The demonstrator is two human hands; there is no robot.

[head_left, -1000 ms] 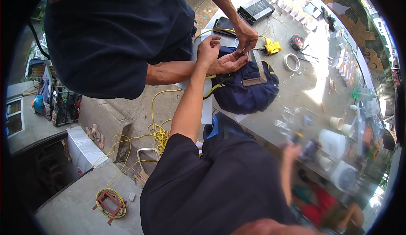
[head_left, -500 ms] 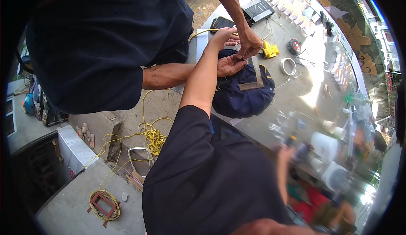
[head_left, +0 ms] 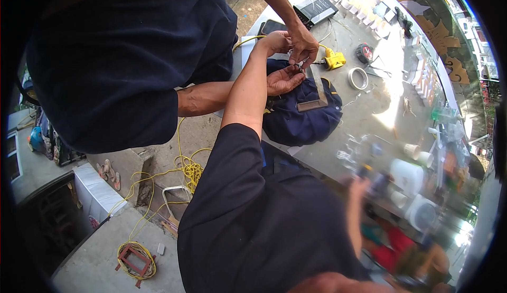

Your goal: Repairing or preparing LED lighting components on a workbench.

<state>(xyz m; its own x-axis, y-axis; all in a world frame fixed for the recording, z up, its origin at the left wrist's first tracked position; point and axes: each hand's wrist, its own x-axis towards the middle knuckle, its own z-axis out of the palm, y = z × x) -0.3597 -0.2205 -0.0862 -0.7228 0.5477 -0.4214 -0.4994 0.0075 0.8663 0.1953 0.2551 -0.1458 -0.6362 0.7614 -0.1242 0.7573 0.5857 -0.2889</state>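
My left hand (head_left: 275,42) reaches across the far side of the table, against the co-worker's hand (head_left: 304,44). Its fingers are mostly hidden there, and a yellow cord runs past it. The co-worker's other hand (head_left: 285,80) lies palm up, and the two pinch a small dark piece between them. Beneath is a navy cloth bundle (head_left: 303,124) with an L-shaped metal square (head_left: 312,104) on it. Down at the right, my right hand (head_left: 360,186), smeared by motion, closes around a dark thing with a yellow end (head_left: 364,171) near the table's edge.
On the grey table (head_left: 351,124) lie a yellow socket (head_left: 334,59), a tape measure (head_left: 364,53), a tape roll (head_left: 358,78) and a black box (head_left: 317,9). White containers (head_left: 406,177) crowd the right. Tangled yellow cord (head_left: 188,169) lies on the floor at left.
The co-worker's upper hand has shifted slightly and covers more of my left hand's fingers. My right hand stays near the same spot. The whole view has tilted a little.
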